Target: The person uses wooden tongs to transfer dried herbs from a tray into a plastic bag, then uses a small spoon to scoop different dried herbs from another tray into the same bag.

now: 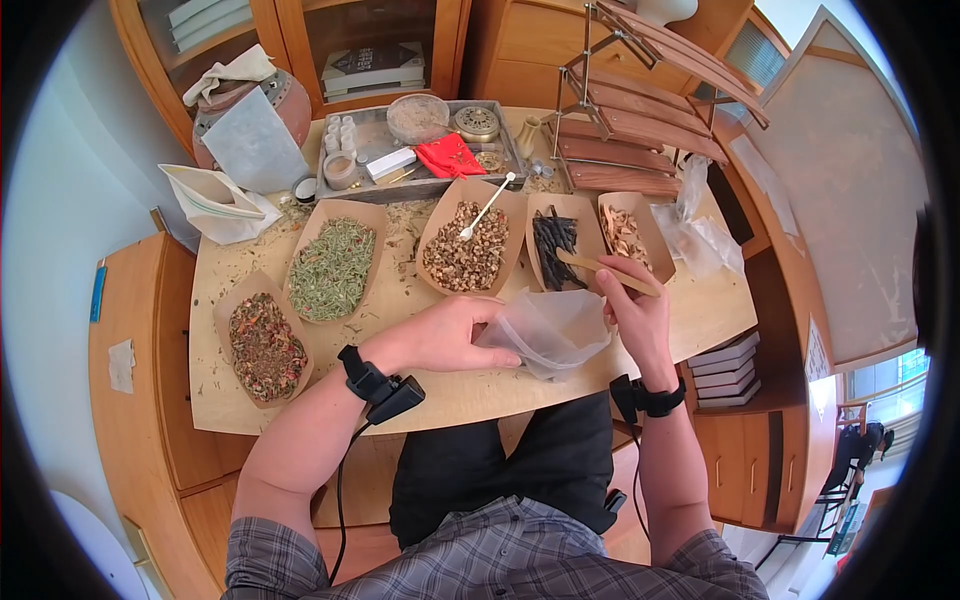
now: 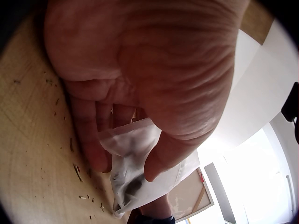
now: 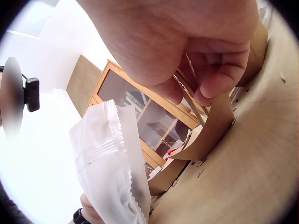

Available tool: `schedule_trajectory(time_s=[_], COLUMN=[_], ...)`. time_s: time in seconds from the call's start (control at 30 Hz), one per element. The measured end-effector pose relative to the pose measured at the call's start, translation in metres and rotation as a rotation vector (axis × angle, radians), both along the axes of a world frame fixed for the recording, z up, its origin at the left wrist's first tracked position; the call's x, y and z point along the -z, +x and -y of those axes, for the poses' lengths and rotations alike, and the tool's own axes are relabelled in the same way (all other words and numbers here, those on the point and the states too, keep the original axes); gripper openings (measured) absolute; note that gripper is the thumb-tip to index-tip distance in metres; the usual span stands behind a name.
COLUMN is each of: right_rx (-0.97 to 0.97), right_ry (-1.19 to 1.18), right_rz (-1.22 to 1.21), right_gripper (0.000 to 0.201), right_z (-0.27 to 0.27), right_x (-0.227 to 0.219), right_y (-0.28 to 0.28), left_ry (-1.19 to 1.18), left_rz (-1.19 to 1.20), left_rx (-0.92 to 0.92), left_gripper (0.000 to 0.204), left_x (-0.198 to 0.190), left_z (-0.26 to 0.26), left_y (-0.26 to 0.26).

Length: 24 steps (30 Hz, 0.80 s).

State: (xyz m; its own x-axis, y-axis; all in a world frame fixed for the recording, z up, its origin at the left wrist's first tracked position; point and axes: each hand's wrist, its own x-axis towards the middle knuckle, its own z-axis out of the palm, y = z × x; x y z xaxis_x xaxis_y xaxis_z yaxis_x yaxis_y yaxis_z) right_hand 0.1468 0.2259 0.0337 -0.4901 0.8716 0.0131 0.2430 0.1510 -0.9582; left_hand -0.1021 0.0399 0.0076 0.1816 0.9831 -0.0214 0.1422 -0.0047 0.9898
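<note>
A translucent bag (image 1: 555,330) lies near the table's front edge; the left hand (image 1: 440,335) holds its left side between thumb and fingers. In the left wrist view the bag (image 2: 135,172) has something dark inside, below the left hand (image 2: 140,79). The right hand (image 1: 637,315) pinches a flat wooden stick (image 1: 610,274), whose far end reaches into the paper tray of black strips (image 1: 553,245). In the right wrist view the right hand (image 3: 201,56) is above and to the right of the bag (image 3: 105,158).
Paper trays hold green herb (image 1: 332,268), a reddish mix (image 1: 267,345), brown pieces with a white spoon (image 1: 487,205), and pale slices (image 1: 625,235). Behind stand a grey tray (image 1: 440,182), a wooden folding rack (image 1: 640,110) and a white pouch (image 1: 215,205). Plastic bags (image 1: 700,235) lie at right.
</note>
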Motion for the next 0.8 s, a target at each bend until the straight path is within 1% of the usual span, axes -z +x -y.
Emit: schedule_trajectory(time_s=[0.03, 0.07, 0.13, 0.63, 0.7, 0.8], right_rx=[0.000, 0.002, 0.004, -0.002, 0.012, 0.026], right_ry=[0.000, -0.001, -0.002, -0.018, 0.093, 0.075], right_rz=[0.000, 0.004, 0.007, 0.004, 0.041, 0.049], right_gripper=[0.032, 0.032, 0.032, 0.032, 0.030, 0.027], right_z=[0.000, 0.000, 0.000, -0.001, -0.001, 0.001], right_x=[0.000, 0.001, 0.000, 0.000, 0.000, -0.004], right_y=[0.000, 0.000, 0.000, 0.000, -0.001, -0.002], left_ry=[-0.048, -0.048, 0.040, 0.053, 0.058, 0.062], left_rz=[-0.028, -0.028, -0.006, -0.003, -0.010, -0.020], left_rx=[0.022, 0.023, -0.021, -0.031, -0.030, -0.030], left_gripper=[0.047, 0.047, 0.045, 0.043, 0.043, 0.044], left_x=[-0.002, 0.001, 0.008, 0.007, 0.005, 0.005], left_z=[0.000, 0.000, 0.000, 0.000, 0.000, 0.000], left_y=[-0.001, 0.000, 0.001, 0.001, 0.001, 0.001])
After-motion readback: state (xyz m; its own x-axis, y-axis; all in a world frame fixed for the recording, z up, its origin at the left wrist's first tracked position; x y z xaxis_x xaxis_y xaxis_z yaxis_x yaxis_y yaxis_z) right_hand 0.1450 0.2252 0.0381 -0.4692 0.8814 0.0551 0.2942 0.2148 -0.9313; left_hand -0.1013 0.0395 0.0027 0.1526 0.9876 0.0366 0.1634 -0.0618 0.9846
